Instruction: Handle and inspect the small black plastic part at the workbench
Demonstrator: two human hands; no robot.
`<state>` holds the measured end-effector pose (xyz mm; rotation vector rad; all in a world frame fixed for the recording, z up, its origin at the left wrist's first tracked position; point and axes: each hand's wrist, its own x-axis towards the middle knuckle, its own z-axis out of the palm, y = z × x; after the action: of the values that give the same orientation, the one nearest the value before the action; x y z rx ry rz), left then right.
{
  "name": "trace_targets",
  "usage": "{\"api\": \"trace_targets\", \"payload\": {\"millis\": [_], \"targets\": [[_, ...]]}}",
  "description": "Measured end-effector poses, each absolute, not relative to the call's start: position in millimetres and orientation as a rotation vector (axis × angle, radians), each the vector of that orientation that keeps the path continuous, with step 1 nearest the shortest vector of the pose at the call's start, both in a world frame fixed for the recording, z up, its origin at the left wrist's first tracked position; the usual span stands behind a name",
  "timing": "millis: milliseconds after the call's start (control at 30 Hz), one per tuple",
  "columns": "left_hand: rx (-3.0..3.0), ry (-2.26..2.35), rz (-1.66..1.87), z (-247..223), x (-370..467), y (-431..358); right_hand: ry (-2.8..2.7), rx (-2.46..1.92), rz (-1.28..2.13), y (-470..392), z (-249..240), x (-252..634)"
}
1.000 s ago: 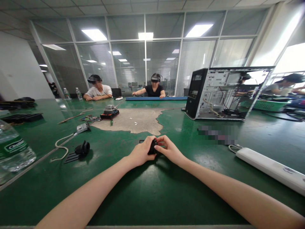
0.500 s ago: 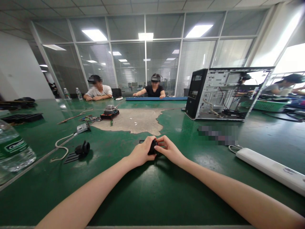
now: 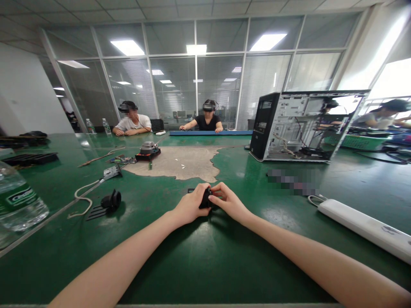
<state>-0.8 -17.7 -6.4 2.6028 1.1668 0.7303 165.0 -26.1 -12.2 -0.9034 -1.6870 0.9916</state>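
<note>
In the middle of the head view, my left hand [image 3: 192,205] is wrapped round a small black part [image 3: 204,200]. A dark flat piece of it sticks out behind the fingers, and most of the rest is covered. From the other side, the thumb and fingertips of my right hand [image 3: 229,203] pinch the same part. Both hands are just above the green table [image 3: 180,261]. To their left lies another black part [image 3: 111,199], with a round cup-like end and a slotted flat base.
A white power strip [image 3: 362,224] lies at right, before an open computer case [image 3: 271,128]. A water bottle [image 3: 21,196] stands at left. Behind the second black part is a cabled metal piece [image 3: 111,171]; farther back sits a dark device [image 3: 148,152]. Two people sit across the table.
My right thumb has shifted very slightly on the black part. Otherwise both hands and the things on the table stay where they were.
</note>
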Motion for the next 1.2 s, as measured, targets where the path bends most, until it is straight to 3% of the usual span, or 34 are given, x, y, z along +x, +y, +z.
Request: {"api": "trace_targets", "payload": {"millis": [167,433,700,933,1200], "targets": [[2.609,1.179,0.719,-6.1,-0.6,-17.2,-1.657,-0.967,1.139,-20.5,-15.2,167.7],[2.6,1.176,0.716,-5.4,-1.0,-18.4,-1.764,-0.911,0.874,-30.9,-10.3,166.9],[2.605,1.185,0.712,-5.6,-0.3,-17.4,-1.619,-0.958,1.159,-21.3,-14.9,168.2],[2.624,1.174,0.729,-6.0,-0.7,-18.1,-1.734,-0.882,0.953,-30.5,-9.6,167.7],[2.608,1.174,0.72,-5.7,-0.6,-17.6,-1.65,-0.948,1.151,-22.1,-14.1,168.1]]}}
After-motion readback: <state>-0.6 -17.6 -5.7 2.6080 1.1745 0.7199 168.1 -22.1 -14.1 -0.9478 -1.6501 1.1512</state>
